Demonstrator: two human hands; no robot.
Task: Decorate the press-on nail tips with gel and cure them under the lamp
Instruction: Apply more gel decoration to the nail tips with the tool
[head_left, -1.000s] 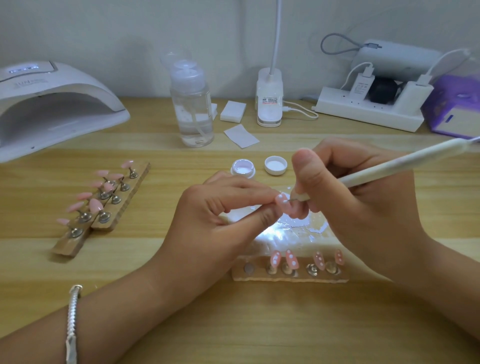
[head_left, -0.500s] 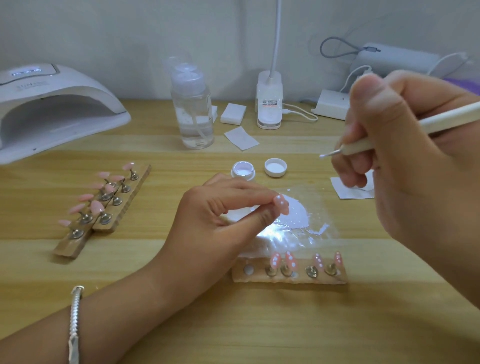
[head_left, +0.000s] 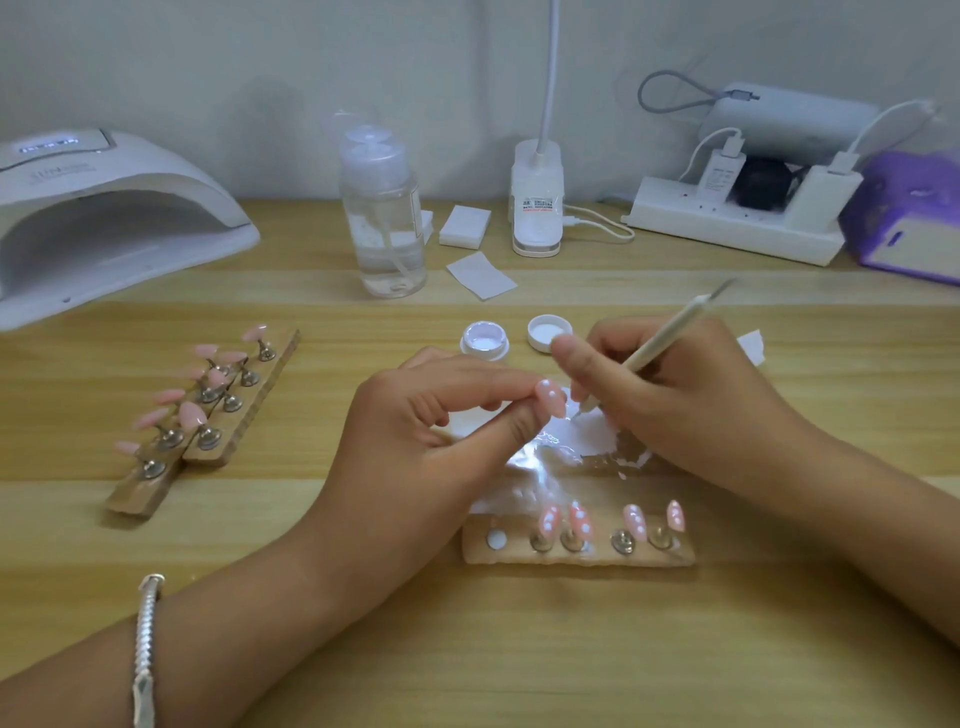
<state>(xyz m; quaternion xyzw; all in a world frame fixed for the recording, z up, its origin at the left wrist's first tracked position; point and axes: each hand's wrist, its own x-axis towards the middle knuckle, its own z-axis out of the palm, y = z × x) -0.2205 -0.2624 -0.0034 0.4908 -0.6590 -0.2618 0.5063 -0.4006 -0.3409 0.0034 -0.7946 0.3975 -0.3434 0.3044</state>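
Hands: left hand (head_left: 415, 431) pinches the pink dotted nail tip (head_left: 551, 397) between thumb and forefinger, above the glossy palette sheet (head_left: 540, 462). Right hand (head_left: 685, 410) grips the dotting pen (head_left: 665, 342) pencil-style.

I judge the tip very light: thin, stiff plastic, slick where gel is wet. Hold it by its underside or stand, never the face. The stand is probably hidden under the fingers.

Versus half a second ago: right hand has come down from near the camera, pen point now just beside the tip. Left hand unmoved.
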